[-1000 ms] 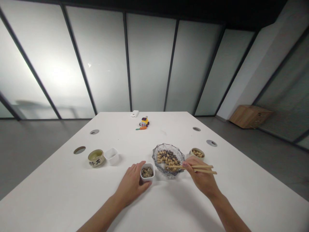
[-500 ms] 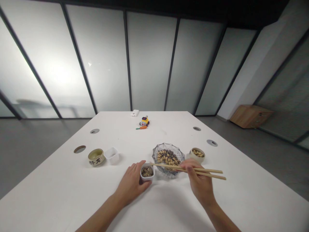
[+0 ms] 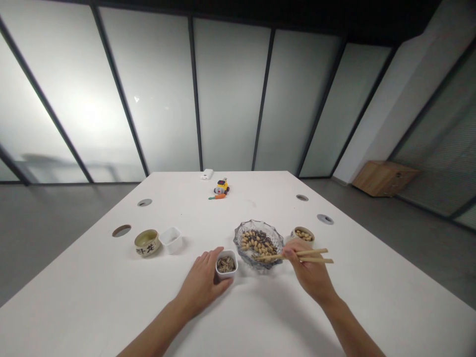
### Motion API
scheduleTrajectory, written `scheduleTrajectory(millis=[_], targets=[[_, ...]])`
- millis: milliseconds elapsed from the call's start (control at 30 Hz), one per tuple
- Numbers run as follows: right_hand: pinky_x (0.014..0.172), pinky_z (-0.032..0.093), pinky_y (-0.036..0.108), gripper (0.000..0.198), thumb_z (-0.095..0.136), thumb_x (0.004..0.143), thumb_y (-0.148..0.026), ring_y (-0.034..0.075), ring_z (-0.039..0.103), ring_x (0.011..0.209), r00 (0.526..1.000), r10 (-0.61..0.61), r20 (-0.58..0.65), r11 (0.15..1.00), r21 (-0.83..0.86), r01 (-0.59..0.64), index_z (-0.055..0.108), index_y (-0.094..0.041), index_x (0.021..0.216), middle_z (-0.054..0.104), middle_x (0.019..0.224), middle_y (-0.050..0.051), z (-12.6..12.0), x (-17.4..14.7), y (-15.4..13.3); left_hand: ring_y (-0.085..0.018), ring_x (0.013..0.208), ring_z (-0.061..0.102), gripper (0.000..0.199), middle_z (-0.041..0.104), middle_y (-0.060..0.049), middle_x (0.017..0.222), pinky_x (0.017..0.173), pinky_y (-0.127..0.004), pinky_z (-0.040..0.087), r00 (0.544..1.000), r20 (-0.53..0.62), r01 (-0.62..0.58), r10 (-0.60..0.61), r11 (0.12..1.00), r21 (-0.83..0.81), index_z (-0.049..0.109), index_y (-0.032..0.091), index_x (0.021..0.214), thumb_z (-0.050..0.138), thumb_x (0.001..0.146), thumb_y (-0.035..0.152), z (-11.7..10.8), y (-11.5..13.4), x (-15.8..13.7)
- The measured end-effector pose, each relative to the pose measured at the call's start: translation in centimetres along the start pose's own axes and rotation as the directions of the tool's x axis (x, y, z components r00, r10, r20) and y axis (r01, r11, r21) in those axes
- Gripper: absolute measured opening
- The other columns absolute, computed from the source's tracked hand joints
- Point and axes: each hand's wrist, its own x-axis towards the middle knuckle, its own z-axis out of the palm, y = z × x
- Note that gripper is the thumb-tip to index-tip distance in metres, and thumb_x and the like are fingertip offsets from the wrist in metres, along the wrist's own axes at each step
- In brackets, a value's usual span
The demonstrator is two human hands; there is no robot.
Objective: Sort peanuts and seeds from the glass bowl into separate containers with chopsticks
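Observation:
My left hand (image 3: 201, 280) is wrapped round a small white cup (image 3: 227, 275) standing on the table, with striped sunflower seeds (image 3: 225, 265) inside it. Pinched in my right hand (image 3: 311, 273) is a pair of wooden chopsticks (image 3: 272, 257). Their tips reach down into the near part of a cut-glass bowl (image 3: 239, 247), which holds pale-shelled nuts (image 3: 256, 240) mixed with dark seeds. Whether the tips grip a seed is too small to tell. Behind my right hand, partly hidden by it, stands a small ceramic bowl (image 3: 311, 242) of pale nuts.
To the left stand a ceramic bowl (image 3: 148, 248) with dark lettering and a white plastic cup (image 3: 172, 245). Farther back lie a yellow toy truck (image 3: 222, 187), a toy carrot (image 3: 218, 197) and a white box-like object (image 3: 207, 174). Round holes (image 3: 121, 230) pierce the white tabletop.
My right hand has swung the chopstick tips from the white cup's rim rightward into the glass bowl. My left hand stays round the cup.

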Motion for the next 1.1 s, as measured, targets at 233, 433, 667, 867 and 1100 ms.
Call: scheduleTrajectory(millis=[233, 433, 667, 867, 1100], targets=[[0.066, 0.054, 0.032, 0.039, 0.058, 0.103, -0.046, 0.020, 0.066, 0.071, 0.999, 0.032, 0.023, 0.999, 0.026, -0.032, 0.071, -0.024, 0.073, 0.069, 0.074, 0.004, -0.09, -0.17, 0.24, -0.036, 0.124, 0.063, 0.068, 0.068, -0.014, 0.133, 0.108, -0.051, 0.047, 1.000, 0.019, 0.018, -0.018, 1.000, 0.008, 0.051, 0.021, 0.147, 0.076, 0.085, 0.033, -0.06, 0.12, -0.03], [0.069, 0.055, 0.033, 0.042, 0.057, 0.104, -0.049, 0.020, 0.067, 0.073, 0.997, -0.009, -0.077, 1.000, -0.022, 0.008, 0.073, -0.024, 0.073, 0.071, 0.075, 0.005, -0.15, -0.09, 0.16, -0.035, 0.123, 0.063, 0.068, 0.068, -0.014, 0.131, 0.108, -0.049, 0.047, 1.000, 0.018, 0.014, -0.014, 1.000, 0.008, 0.051, 0.020, 0.147, 0.076, 0.085, 0.032, -0.04, 0.11, 0.07], [0.064, 0.054, 0.030, 0.041, 0.059, 0.103, -0.050, 0.018, 0.067, 0.067, 0.996, -0.018, -0.089, 1.000, -0.024, 0.016, 0.072, -0.023, 0.074, 0.070, 0.072, 0.003, 0.30, -0.05, -0.14, -0.035, 0.125, 0.062, 0.069, 0.067, -0.015, 0.134, 0.109, -0.050, 0.046, 0.999, 0.041, 0.032, -0.032, 0.999, 0.018, 0.049, 0.020, 0.148, 0.076, 0.085, 0.033, -0.08, 0.11, 0.12], [0.065, 0.054, 0.029, 0.041, 0.058, 0.103, -0.049, 0.018, 0.067, 0.068, 0.995, -0.019, -0.096, 0.999, -0.028, 0.017, 0.072, -0.023, 0.074, 0.070, 0.072, 0.003, 0.39, -0.05, 0.08, -0.035, 0.123, 0.063, 0.069, 0.068, -0.014, 0.132, 0.107, -0.049, 0.047, 1.000, 0.020, 0.020, -0.020, 1.000, 0.012, 0.051, 0.020, 0.147, 0.076, 0.084, 0.034, 0.04, -0.01, 0.10], [0.066, 0.054, 0.029, 0.037, 0.060, 0.103, -0.046, 0.019, 0.068, 0.070, 0.999, -0.011, -0.031, 1.000, -0.006, 0.011, 0.072, -0.023, 0.077, 0.071, 0.075, 0.004, 0.62, -0.19, 0.16, -0.035, 0.121, 0.064, 0.067, 0.069, -0.013, 0.131, 0.106, -0.048, 0.048, 1.000, 0.000, 0.003, -0.003, 1.000, 0.014, 0.051, 0.023, 0.147, 0.076, 0.085, 0.035, 0.21, -0.19, -0.02]])
